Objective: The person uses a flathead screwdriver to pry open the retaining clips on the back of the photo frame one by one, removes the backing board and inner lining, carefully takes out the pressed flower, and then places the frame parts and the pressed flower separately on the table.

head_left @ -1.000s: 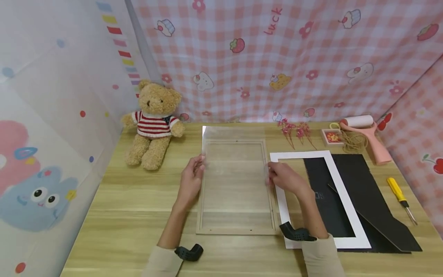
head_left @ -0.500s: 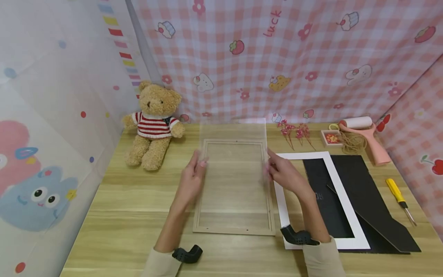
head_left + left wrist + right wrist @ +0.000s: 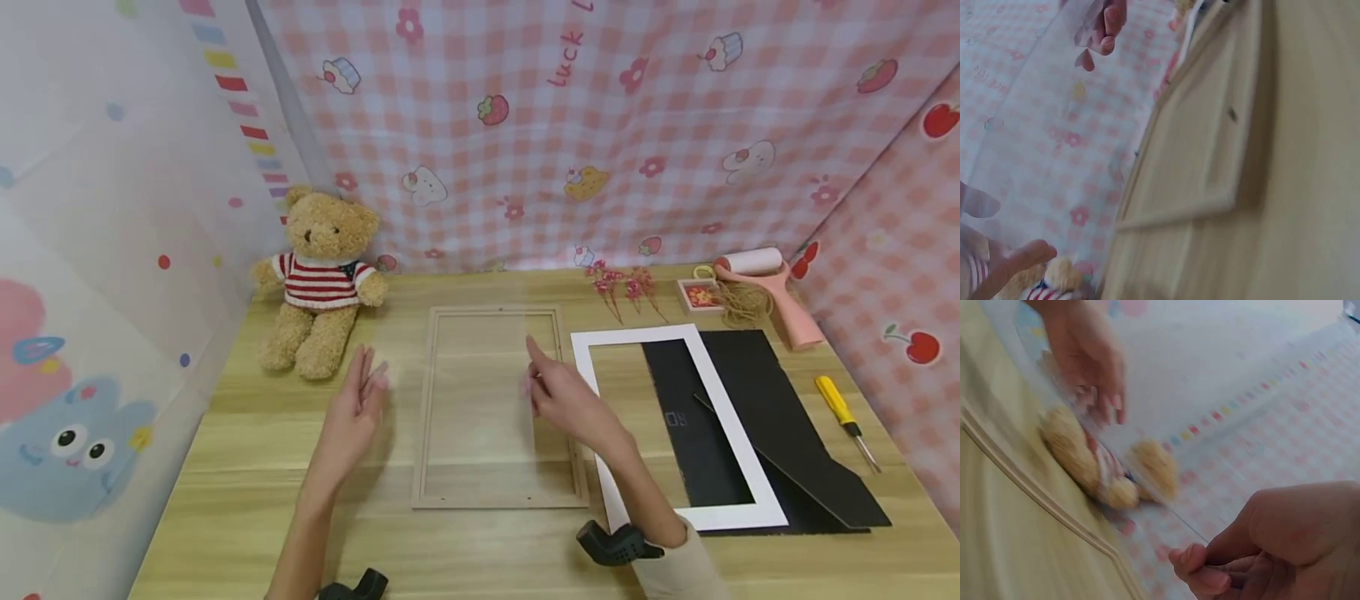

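A clear, see-through sheet [image 3: 1041, 137] spans the space between my two hands, above the table. In the head view a pale wooden picture frame [image 3: 498, 502] lies flat on the table, partly seen through the sheet. My left hand [image 3: 351, 417] holds the sheet's left edge, to the left of the frame, its thumb on one side and fingers on the other. With thumb and curled fingers, my right hand [image 3: 570, 400] pinches the right edge over the frame's right rail; its index finger points forward. The right wrist view shows that pinch on the thin edge.
Right of the frame, a white mat border [image 3: 612, 483] lies over black backing board [image 3: 750, 375]. A yellow screwdriver [image 3: 836, 400] lies further right. Dried pink flowers [image 3: 607, 287], a small box [image 3: 701, 296], twine [image 3: 746, 302] and a lint roller [image 3: 787, 308] sit behind. A teddy bear [image 3: 318, 283] sits back left.
Both hands have carried the clear sheet leftward, off its earlier place over the wooden frame, and the left hand has moved away from the frame. The head view has shifted slightly.
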Tool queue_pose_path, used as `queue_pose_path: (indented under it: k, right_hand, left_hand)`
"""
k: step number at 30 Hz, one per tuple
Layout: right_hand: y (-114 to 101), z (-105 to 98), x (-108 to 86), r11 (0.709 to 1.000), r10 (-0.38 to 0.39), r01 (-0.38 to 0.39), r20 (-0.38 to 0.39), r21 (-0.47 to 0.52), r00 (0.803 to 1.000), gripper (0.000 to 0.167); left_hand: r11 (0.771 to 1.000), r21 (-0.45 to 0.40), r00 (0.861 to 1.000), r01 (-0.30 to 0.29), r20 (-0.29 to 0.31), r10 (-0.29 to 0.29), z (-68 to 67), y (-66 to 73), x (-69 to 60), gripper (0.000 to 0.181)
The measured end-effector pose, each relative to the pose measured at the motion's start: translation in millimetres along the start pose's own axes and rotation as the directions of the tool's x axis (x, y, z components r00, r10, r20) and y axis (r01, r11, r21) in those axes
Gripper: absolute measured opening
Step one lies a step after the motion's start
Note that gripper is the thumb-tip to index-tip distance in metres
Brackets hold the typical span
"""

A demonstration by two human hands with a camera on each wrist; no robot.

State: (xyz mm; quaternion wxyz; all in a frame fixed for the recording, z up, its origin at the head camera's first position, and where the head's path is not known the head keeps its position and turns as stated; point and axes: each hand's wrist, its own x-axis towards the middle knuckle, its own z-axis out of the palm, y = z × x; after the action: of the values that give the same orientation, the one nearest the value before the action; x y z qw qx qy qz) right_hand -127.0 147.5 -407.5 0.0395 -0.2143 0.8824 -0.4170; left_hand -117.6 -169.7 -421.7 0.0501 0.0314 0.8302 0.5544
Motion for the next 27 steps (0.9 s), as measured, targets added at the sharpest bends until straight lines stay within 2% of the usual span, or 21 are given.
queue_pose_path:
  k: [4,9,13,17,19,21,23,25,27]
  right_hand:
    - [-19,30,-0.6,0.999,-0.017,0.019,0.045,-0.051,0.999,0.063]
    - [-44,70,1.7,0.995,-0.041,0.054,0.141,-0.088,0.989,0.070]
    - [-57,96,8.4,0.987,-0.045,0.080,0.238,-0.141,0.970,0.071]
    - [-68,113,17.1,0.980,0.044,0.023,0.330,-0.196,0.943,0.074]
    - [-74,120,21.9,0.974,0.084,0.000,0.360,-0.225,0.929,0.075]
    - [-79,127,26.9,0.967,0.105,-0.005,0.379,-0.256,0.919,0.075]
    - [-84,133,31.4,0.960,0.119,-0.003,0.397,-0.280,0.910,0.075]
    - [-86,140,36.0,0.953,0.127,0.004,0.410,-0.304,0.903,0.074]
    - [-82,151,41.8,0.942,0.122,0.026,0.411,-0.335,0.903,0.074]
  left_hand:
    - [0.994,0.113,1.000,-0.010,-0.026,0.013,-28.6,-10.5,-22.3,0.069]
    - [0.950,0.310,0.997,-0.026,-0.065,0.048,-65.6,-32.9,-52.6,0.065]
    - [0.919,0.391,0.997,0.049,-0.067,-0.025,-89.5,-52.7,-74.3,0.067]
    - [0.896,0.429,0.993,0.117,-0.066,-0.098,-104.0,-74.0,-86.7,0.067]
    - [0.891,0.439,0.993,0.120,-0.073,-0.098,-110.0,-91.4,-89.2,0.066]
    - [0.858,0.500,0.991,0.122,-0.108,-0.077,-115.5,-116.4,-90.0,0.066]
    - [0.836,0.537,0.990,0.111,-0.132,-0.047,-122.4,-145.8,-90.1,0.067]
    - [0.830,0.553,0.991,0.079,-0.137,-0.003,-129.8,-174.1,-88.9,0.069]
    - [0.841,0.538,0.991,0.047,-0.129,0.027,-137.6,-196.6,-87.3,0.072]
